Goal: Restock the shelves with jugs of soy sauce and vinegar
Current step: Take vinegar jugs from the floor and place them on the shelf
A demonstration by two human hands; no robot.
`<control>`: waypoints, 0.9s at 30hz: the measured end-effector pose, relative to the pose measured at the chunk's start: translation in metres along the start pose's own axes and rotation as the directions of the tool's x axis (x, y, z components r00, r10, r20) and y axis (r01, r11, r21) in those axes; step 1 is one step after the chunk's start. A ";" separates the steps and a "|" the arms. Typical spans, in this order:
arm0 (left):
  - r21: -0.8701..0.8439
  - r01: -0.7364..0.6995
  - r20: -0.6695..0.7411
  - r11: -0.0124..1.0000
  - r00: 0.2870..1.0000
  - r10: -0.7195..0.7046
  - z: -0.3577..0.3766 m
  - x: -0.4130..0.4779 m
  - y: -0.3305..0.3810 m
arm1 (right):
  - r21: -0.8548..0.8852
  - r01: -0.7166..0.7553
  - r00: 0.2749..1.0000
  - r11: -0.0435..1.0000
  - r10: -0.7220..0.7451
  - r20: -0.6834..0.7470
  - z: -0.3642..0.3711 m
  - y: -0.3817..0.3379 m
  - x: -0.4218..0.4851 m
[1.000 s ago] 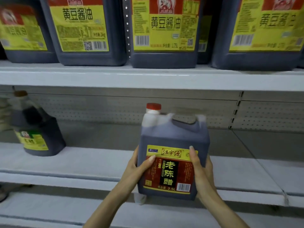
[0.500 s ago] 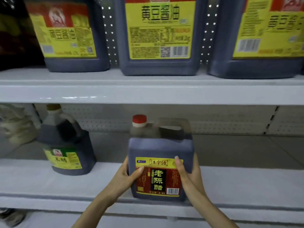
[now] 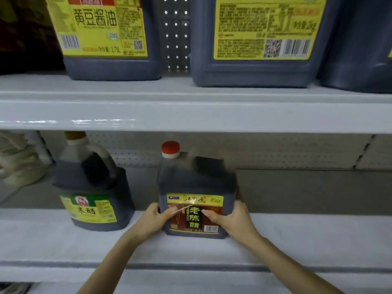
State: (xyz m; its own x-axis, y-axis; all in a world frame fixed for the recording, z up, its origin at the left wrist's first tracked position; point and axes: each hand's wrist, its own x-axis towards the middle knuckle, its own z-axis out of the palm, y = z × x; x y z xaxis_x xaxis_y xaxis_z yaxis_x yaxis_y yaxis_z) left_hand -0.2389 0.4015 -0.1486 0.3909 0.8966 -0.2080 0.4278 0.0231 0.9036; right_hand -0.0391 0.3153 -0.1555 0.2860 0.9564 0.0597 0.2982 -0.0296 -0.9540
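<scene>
Starting at the left, take the green-label jug [image 3: 91, 185] on the shelf [image 3: 307, 236] as your guide: it stands near the red-cap jug [image 3: 197, 181], not touching it. Your left hand [image 3: 153, 220] grips the red-cap jug's lower left corner, thumb across the label, and your right hand [image 3: 231, 219] clasps the lower right side the same way. The base looks to be down on the shelf, near the front. Slide it straight back with even pressure from both hands, label facing out, and let go only once it sits flat.
</scene>
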 end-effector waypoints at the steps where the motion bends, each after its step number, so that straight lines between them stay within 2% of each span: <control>1: 0.025 0.013 0.004 1.000 1.000 -0.013 -0.001 0.004 0.001 | -0.024 -0.008 1.000 1.000 0.008 -0.008 0.001 0.000 0.002; 6: -0.010 0.152 -0.011 0.988 0.988 -0.152 -0.006 0.025 0.002 | -0.042 -0.091 0.996 0.995 0.090 -0.020 0.002 0.000 0.020; 8: -0.091 0.196 -0.021 0.976 0.980 -0.199 -0.006 0.032 0.000 | -0.022 -0.091 0.995 0.996 0.090 -0.039 0.002 -0.003 0.027; 16: -0.181 0.205 0.005 0.962 0.978 -0.207 -0.004 0.038 -0.002 | -0.020 -0.020 0.998 1.000 0.019 -0.064 0.003 -0.005 0.034; 20: -0.162 0.111 -0.036 0.981 0.992 -0.118 0.002 0.030 -0.003 | -0.032 -0.045 0.999 0.998 0.044 -0.025 0.000 -0.008 0.029; 23: -0.146 -0.069 -0.126 0.987 0.991 0.051 0.009 0.015 0.002 | -0.067 -0.052 0.999 0.996 0.052 -0.003 -0.008 -0.009 0.017; 25: -0.170 -0.212 -0.182 0.962 0.967 0.180 0.014 0.006 0.003 | -0.162 -0.056 0.998 0.985 0.058 0.006 -0.015 -0.006 0.001; 27: -0.143 -0.322 -0.252 0.936 0.926 0.281 0.017 0.001 0.002 | -0.330 -0.106 0.994 0.938 0.109 -0.012 -0.026 -0.001 -0.016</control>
State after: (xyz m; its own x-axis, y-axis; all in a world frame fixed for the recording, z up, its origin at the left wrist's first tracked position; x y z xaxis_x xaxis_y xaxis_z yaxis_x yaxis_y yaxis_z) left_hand -0.2235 0.3945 -0.1534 0.2770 0.9482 0.1553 0.1581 -0.2044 0.9660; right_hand -0.0206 0.2923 -0.1482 0.3274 0.9440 -0.0409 0.5498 -0.2255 -0.8043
